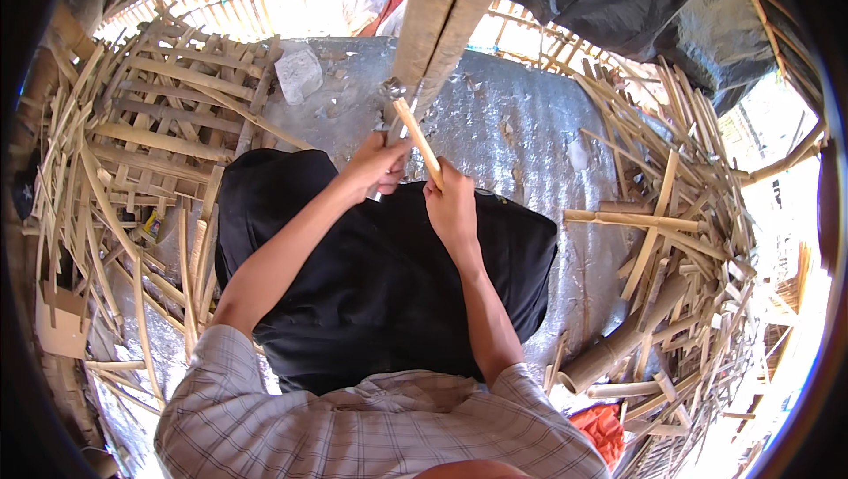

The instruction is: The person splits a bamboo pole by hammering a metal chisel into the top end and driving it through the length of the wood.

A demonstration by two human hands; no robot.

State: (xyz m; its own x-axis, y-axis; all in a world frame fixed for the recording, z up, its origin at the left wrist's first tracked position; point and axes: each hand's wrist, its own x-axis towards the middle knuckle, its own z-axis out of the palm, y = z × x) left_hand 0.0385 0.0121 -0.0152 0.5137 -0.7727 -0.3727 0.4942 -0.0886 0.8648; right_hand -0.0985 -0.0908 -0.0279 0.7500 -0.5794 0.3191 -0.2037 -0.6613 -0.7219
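We look down on our own two hands working close together over our lap, which is covered by black cloth [380, 285]. Our left hand [378, 166] is closed in a fist around the lower end of a metal blade [391, 90], whose upper end sits against a thick bamboo pole [446, 11] that rises straight up out of the top of the view. Our right hand [452, 207] is wrapped tight around a short wooden stick [418, 139], which slants up and to the left so that its tip lies right at the blade, at the foot of the pole. The pole shows a dark lengthwise seam down its middle. The two hands are just beside each other, with the stick between them. Beneath everything lies a silvery mat [521, 134] scattered with pale shavings. Heaps of split bamboo strips [680, 214] crowd the right side, and a woven bamboo lattice [168, 108] lies on the left. A grey stone block [299, 74] rests on the mat near the lattice.
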